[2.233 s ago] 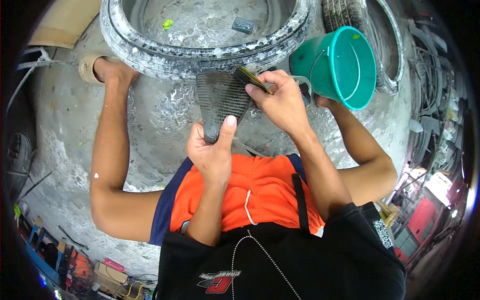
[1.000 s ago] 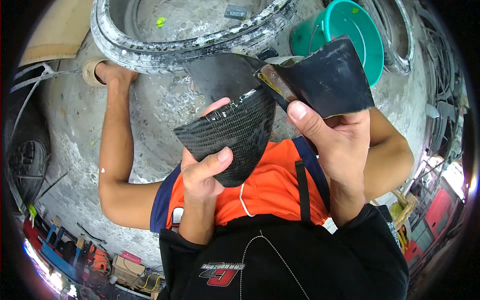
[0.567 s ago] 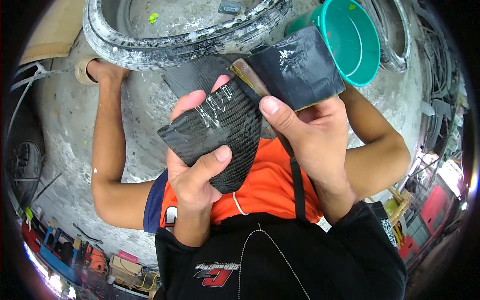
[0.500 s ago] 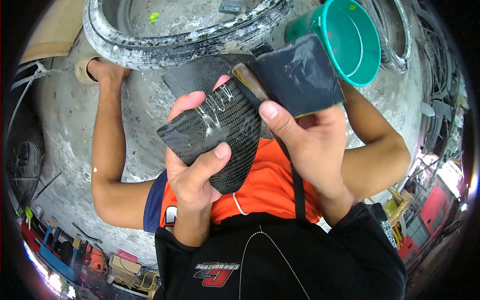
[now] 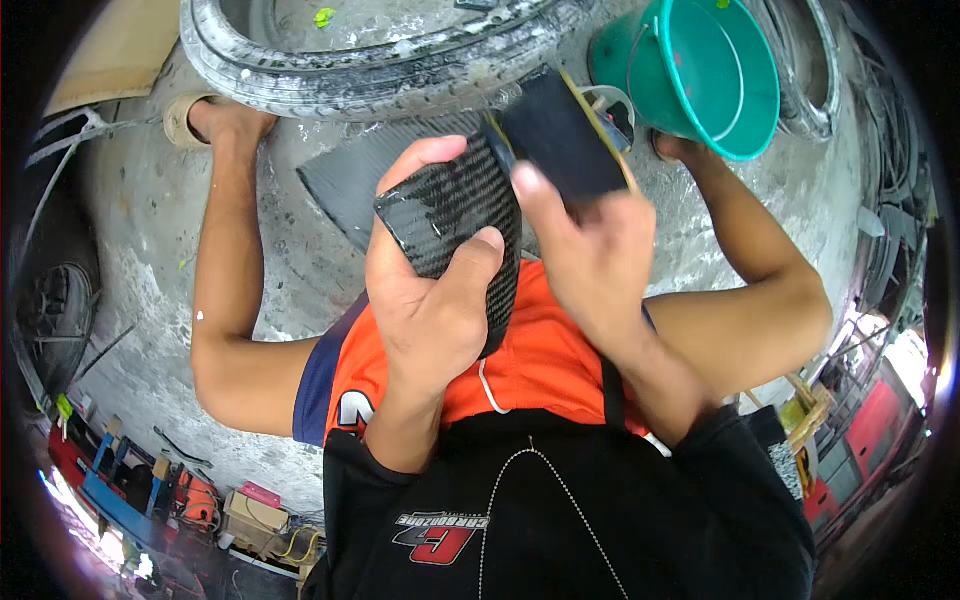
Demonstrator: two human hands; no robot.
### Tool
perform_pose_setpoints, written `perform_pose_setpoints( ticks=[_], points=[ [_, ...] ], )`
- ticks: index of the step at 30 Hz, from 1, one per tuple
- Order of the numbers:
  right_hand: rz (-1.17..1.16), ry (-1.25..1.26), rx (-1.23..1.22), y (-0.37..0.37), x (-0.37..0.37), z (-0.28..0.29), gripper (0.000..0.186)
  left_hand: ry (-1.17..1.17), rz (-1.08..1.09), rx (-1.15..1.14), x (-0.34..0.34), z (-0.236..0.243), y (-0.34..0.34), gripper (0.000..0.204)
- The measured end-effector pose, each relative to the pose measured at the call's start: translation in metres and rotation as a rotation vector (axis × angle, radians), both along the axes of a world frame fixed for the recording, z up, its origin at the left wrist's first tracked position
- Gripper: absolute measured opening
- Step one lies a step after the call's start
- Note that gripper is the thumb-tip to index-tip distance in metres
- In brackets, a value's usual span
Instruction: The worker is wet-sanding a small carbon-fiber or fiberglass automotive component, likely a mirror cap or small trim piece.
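Hands work close under the camera, nearer than anything else in the scene. Nearest of the two, the left hand (image 5: 432,310) is closed around a small curved carbon-fibre panel (image 5: 455,215), thumb pressed across its glossy woven face and fingers wrapped behind its far edge. Just right of it, the right hand (image 5: 590,255) is clamped on a dark sanding block (image 5: 562,150), thumb on top, with the block's lower left edge touching the panel's far right corner.

As to progress, the panel's weave shows shiny over most of what is visible, with pale scuffed streaks only in places, so I judge the rubbing down as started but well short of finished; most of the face seems left to do. How the hidden back side stands I cannot tell.

Below the hands lie the person's orange shorts (image 5: 520,360) and bent bare legs. Beyond them, on the dusty concrete floor (image 5: 150,230), a second flat ribbed dark sheet (image 5: 355,180) lies untouched. Farther off, a grey dust-coated tyre (image 5: 370,75) arcs across the far left and middle. At the far right a teal plastic bucket (image 5: 715,75) stands tilted towards the camera, just beside the person's right knee.
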State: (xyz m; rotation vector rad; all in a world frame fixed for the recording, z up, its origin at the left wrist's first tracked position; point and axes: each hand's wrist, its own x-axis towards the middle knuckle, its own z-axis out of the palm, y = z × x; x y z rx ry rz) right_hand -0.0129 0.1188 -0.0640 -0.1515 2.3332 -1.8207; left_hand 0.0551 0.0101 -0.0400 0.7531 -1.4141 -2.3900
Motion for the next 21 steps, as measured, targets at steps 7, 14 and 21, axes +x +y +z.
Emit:
perform_pose_setpoints(
  ticks=[7, 14, 21],
  points=[
    [0.054, -0.039, 0.083, 0.003, -0.001, 0.001, 0.016, -0.038, -0.02, 0.033, -0.005, -0.003, -0.013, 0.057],
    [-0.002, -0.111, -0.023, 0.001, 0.012, 0.011, 0.02, -0.042, 0.013, 0.045, -0.007, 0.006, -0.015, 0.055],
    [0.131, -0.016, -0.044, -0.009, -0.008, -0.006, 0.02, -0.015, -0.006, -0.072, -0.003, 0.004, -0.014, 0.054]
  ],
)
